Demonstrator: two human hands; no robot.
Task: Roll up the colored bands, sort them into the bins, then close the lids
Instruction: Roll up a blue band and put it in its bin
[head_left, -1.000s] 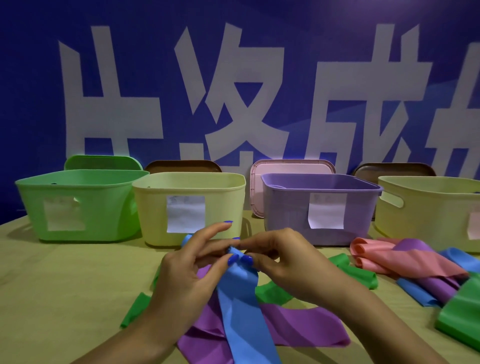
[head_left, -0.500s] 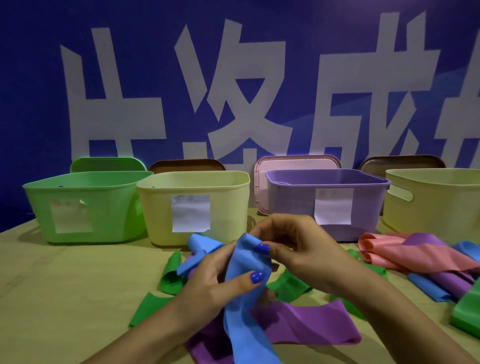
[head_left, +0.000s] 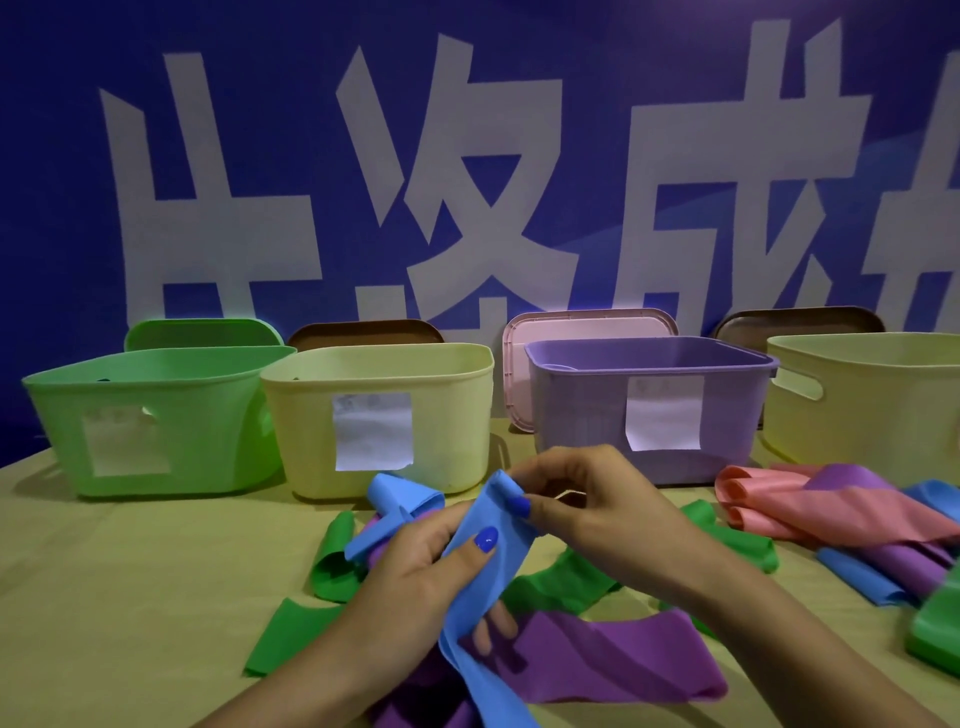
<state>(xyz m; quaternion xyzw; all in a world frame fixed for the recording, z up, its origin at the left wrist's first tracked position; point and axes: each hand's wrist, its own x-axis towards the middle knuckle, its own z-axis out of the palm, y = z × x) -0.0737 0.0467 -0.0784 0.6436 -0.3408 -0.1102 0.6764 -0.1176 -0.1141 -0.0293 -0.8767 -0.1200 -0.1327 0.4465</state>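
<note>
Band, blue (head_left: 483, 582) | L hand (head_left: 415, 577) grip: thumb pinches mid-strip | R hand (head_left: 587, 514) grip: pinches rolled top end

A: Where are the hands?
B: Both are raised mid-frame, forearms reaching in from below. The left hand (head_left: 415, 566) is curled, thumb pressing on top.
A: The right?
B: The right hand (head_left: 587, 506) pinches with thumb and fingertips, close beside the left.
</note>
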